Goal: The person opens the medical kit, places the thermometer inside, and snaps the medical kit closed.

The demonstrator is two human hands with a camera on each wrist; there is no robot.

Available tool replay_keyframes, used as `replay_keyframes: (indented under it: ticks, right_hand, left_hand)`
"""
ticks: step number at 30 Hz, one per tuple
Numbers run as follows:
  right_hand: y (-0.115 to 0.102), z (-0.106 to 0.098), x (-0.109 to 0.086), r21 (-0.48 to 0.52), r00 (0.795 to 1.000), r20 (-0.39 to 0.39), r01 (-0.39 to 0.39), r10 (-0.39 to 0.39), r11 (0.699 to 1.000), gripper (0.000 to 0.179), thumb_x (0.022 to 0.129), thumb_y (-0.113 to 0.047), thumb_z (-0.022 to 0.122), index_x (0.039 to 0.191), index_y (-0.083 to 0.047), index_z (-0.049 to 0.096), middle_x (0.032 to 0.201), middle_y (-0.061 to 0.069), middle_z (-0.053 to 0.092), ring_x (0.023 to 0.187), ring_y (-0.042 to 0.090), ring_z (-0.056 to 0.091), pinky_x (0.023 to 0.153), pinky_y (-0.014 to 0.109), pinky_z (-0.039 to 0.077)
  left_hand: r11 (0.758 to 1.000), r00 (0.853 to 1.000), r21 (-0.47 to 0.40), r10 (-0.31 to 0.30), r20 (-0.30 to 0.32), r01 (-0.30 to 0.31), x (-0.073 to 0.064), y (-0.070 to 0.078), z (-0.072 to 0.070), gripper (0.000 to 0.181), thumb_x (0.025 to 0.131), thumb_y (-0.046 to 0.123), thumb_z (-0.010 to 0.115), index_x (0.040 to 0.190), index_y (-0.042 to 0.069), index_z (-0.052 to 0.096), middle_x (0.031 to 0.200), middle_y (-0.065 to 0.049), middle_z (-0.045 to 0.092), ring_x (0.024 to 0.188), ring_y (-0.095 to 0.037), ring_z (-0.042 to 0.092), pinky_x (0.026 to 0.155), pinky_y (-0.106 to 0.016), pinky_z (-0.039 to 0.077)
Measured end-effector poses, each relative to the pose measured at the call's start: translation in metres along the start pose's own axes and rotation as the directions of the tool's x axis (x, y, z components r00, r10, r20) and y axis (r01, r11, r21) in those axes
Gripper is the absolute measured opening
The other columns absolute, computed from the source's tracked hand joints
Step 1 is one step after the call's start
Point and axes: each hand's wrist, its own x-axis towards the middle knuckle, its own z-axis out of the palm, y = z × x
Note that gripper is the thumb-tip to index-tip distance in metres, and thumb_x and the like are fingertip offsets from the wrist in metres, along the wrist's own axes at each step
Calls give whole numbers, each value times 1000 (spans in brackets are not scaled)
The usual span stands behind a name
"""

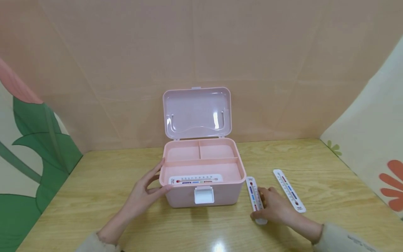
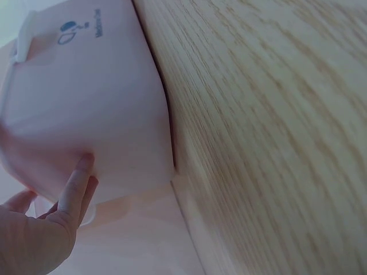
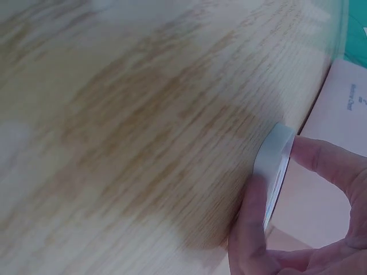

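A pink medicine box stands with its lid raised at the back. My left hand is at the box's left end, thumb at the front rim and fingers against the side. In the left wrist view, fairly straight fingers press that wall. To the right of the box, my right hand pinches a white thermometer by its long edges, low over the table. The right wrist view shows this thermometer edge-on between thumb and fingers. Another thermometer lies in the box's front compartment.
A further thermometer lies on the wooden table, right of my right hand. Two smaller compartments sit at the back of the box's tray. A white latch hangs on the box front. A plain cloth backdrop rises behind the table.
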Motion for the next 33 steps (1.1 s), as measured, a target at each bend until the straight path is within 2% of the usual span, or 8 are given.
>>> replay_keyframes:
  ticks: [12, 20, 33]
  right_hand:
    - [3, 1, -2, -20, 997, -61, 38, -39, 999, 78, 55, -26, 86, 118, 10, 57, 88, 7, 56, 74, 15, 49, 61, 28, 47]
    - [4, -5, -3, -44, 998, -60, 17, -20, 999, 76, 60, -27, 82, 123, 7, 56, 95, 10, 63, 78, 16, 55, 63, 30, 50]
    - [7, -9, -2, -40, 995, -95, 25, -29, 999, 61, 66, -21, 76, 118, 6, 61, 87, 9, 68, 69, 13, 56, 56, 28, 47]
  left_hand:
    - [1000, 1000, -4, 8, -1, -8, 0, 0, 0, 77, 86, 13, 72, 150, 23, 33, 157, -8, 25, 131, -43, 41, 90, -30, 56]
    - [1000, 1000, -12, 9, 2, -9, 0, -1, 0, 77, 86, 13, 72, 150, 23, 33, 157, -10, 25, 132, -44, 40, 90, -30, 56]
    - [1000, 1000, -12, 4, -3, -4, 0, 0, 1, 77, 85, 12, 72, 150, 23, 33, 158, -11, 24, 132, -44, 40, 89, -29, 57]
